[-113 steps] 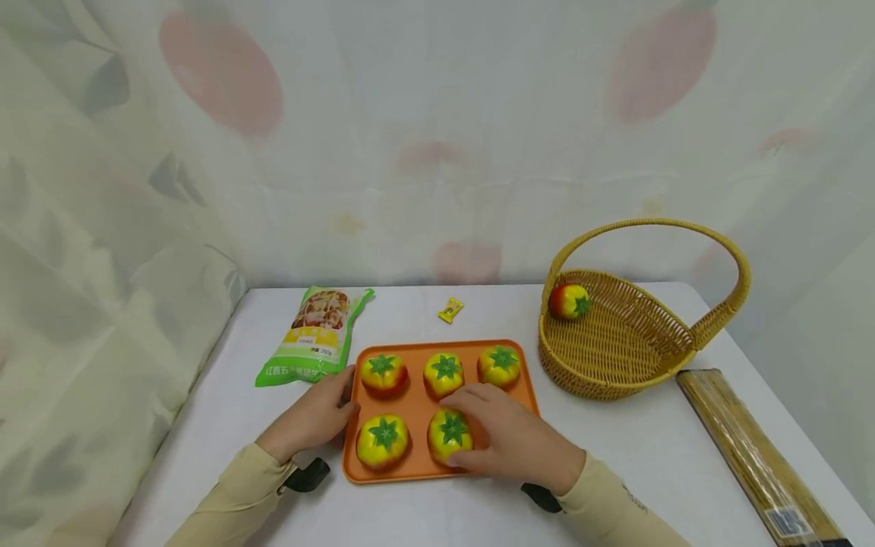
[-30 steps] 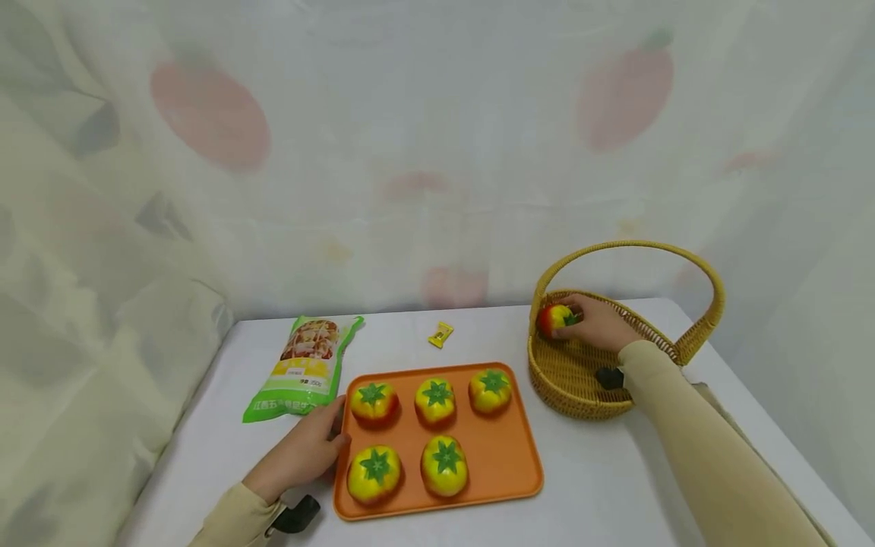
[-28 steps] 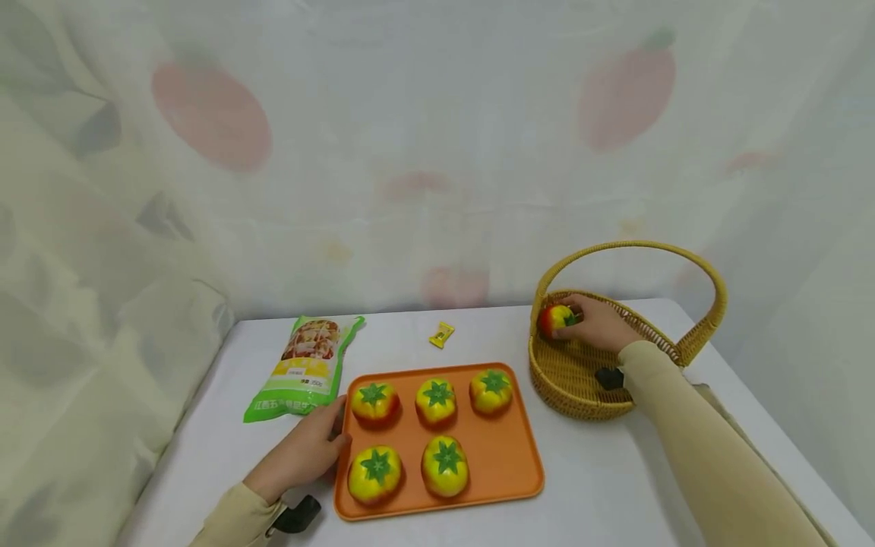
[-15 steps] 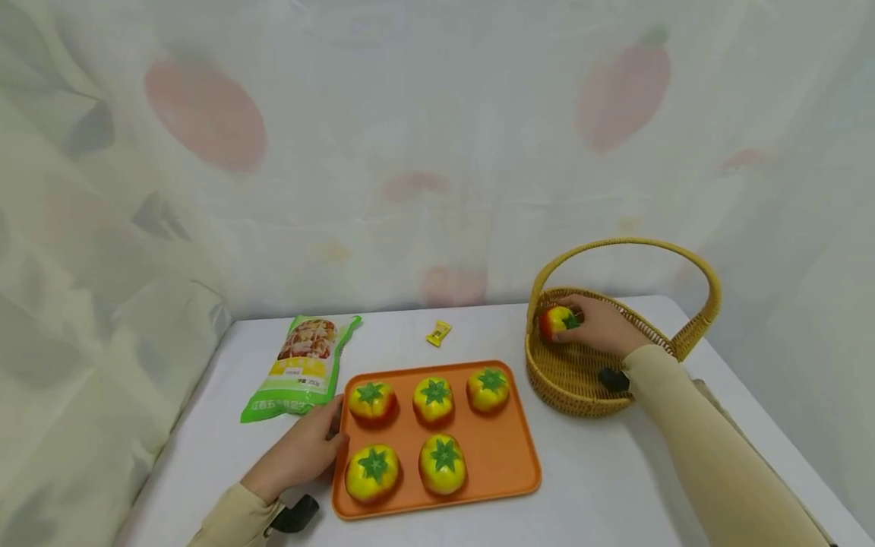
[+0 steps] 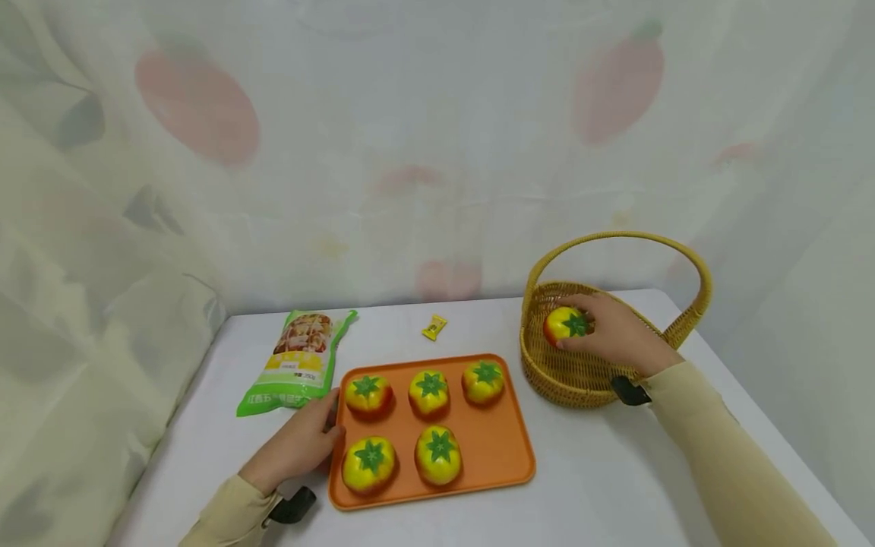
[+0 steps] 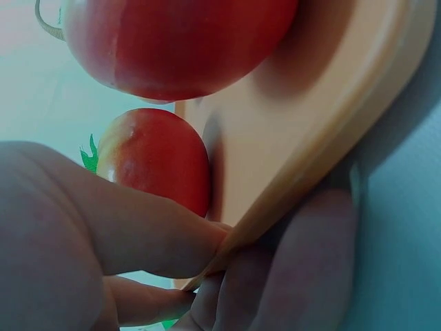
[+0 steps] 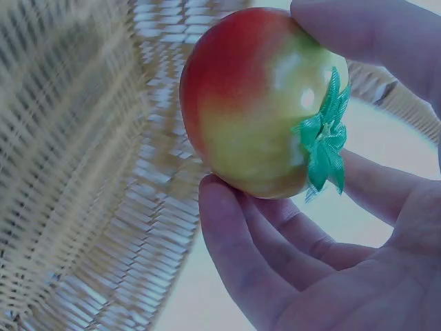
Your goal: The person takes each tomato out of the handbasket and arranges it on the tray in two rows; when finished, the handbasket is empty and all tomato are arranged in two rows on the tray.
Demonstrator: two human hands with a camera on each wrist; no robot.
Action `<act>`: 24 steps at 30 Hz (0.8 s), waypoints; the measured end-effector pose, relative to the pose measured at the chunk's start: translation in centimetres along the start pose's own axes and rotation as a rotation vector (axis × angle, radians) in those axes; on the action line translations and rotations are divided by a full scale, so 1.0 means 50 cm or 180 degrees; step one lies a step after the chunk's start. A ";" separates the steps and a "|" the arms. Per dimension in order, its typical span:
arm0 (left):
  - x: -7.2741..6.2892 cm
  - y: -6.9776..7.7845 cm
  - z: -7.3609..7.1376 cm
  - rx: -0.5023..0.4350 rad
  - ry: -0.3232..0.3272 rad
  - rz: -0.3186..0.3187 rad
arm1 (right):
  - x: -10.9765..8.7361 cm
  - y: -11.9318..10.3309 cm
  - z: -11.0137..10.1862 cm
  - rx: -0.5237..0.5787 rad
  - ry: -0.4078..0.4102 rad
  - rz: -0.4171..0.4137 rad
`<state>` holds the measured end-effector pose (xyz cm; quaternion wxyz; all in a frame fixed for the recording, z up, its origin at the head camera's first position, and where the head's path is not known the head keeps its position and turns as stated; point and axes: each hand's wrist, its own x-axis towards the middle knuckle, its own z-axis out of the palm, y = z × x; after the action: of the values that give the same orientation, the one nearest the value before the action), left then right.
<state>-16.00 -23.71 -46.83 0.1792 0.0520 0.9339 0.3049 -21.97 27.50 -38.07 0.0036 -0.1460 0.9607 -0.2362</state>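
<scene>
In the head view, my right hand (image 5: 615, 332) reaches over the basket (image 5: 581, 380) and grips a yellow-and-red toy tomato (image 5: 562, 325) with green leaves. The right wrist view shows thumb and fingers round this toy tomato (image 7: 255, 103), beside the woven wall. My left hand (image 5: 301, 441) holds the left edge of an orange tray (image 5: 499, 456). In the left wrist view the tray's rim (image 6: 303, 172) is pinched between thumb and fingers. Several similar toy tomatoes lie on the tray, among them one at the lower left (image 5: 369, 465) and one at the lower middle (image 5: 438, 454).
Behind my left hand lies a green food bag (image 5: 294, 365). A small yellow wrapped sweet (image 5: 434, 327) sits behind the tray. The basket's tall arched handle (image 5: 615, 235) rises over the right hand. A curtain (image 5: 410, 152) hangs behind the white table (image 5: 588, 471).
My right hand has gone from the tray to the basket and gripped the toy tomato there. Lately it has drawn it away from the basket's left wall. The left hand stays on the tray.
</scene>
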 end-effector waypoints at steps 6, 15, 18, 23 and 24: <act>-0.004 -0.004 0.000 -0.0053 0.0018 -0.0010 | -0.034 -0.061 0.016 0.0111 0.0040 -0.0088; -0.009 -0.001 0.002 0.0028 0.0114 0.0065 | -0.070 -0.128 0.079 0.0221 0.0044 -0.0397; -0.010 0.000 0.003 0.0063 0.0132 0.0104 | -0.083 -0.143 0.104 0.0266 -0.0037 -0.0405; -0.011 0.002 0.002 0.0107 0.0142 0.0106 | -0.101 -0.163 0.138 0.0308 -0.0212 -0.0378; -0.011 0.002 0.002 0.0108 0.0138 0.0104 | -0.104 -0.166 0.143 0.0319 -0.0240 -0.0371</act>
<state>-15.44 -23.69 -46.69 0.1530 0.0636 0.9417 0.2930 -14.13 18.72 -40.95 0.0333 -0.2102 0.9366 -0.2782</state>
